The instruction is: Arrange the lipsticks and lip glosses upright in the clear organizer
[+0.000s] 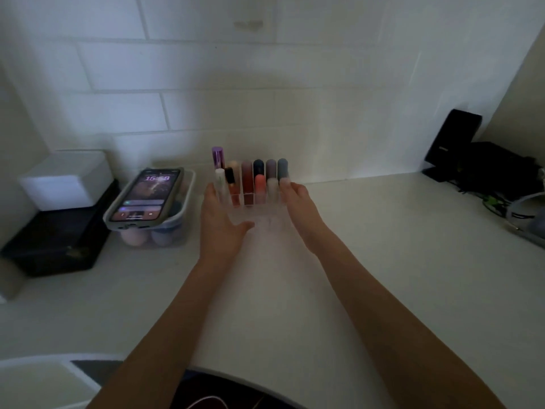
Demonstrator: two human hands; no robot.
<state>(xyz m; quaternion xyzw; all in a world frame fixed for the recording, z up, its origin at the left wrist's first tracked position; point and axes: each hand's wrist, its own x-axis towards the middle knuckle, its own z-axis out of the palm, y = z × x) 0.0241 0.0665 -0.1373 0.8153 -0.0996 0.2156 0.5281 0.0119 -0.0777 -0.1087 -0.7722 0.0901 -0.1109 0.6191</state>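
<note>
Head view showed the white bench (368, 261) carrying the clear organizer (253, 214) near the wall, lipsticks and lip glosses (259, 184) upright inside. Your left hand (219, 222) and right hand (298, 208) flanked it, each grip released, fingers straight, likely steadying it.

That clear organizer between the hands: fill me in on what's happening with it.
A person has both hands at the clear organizer on the white counter, left hand against its left side and right hand against its right, fingers fairly straight. About ten lipsticks and lip glosses stand upright in its back rows; the front rows look empty. A phone lies on a plastic tub to the left.
</note>
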